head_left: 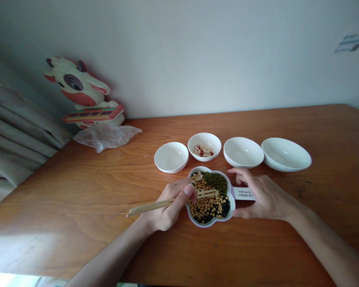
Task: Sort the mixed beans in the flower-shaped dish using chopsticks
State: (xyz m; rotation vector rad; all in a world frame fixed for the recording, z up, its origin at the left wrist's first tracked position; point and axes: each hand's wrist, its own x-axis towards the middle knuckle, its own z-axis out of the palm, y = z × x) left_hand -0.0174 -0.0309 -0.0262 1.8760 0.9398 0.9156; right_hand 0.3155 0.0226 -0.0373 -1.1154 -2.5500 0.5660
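Note:
My left hand (175, 203) is closed around a pair of wooden chopsticks (151, 207). Their tips reach into a white, flower-shaped dish (191, 218) and meet a pale piece, perhaps a peanut half; I cannot tell if it is pinched. Inside the dish are green mung beans (217, 181), yellow soybeans (208, 205), black beans (225, 207) and a few peanut halves (196, 176). From the right, my right hand (260, 195) grips the dish, thumb and forefinger at its edge, palm over the labelled handle (242, 193).
Behind the dish stand four-in-a-row style white bowls: a left one (171, 157), one with peanuts (204, 137), and two more to the right (243, 153) on the wooden table (77, 191). A cow toy keyboard (92, 113) and clear plastic bag (107, 135) lie back left, near a curtain (12, 135).

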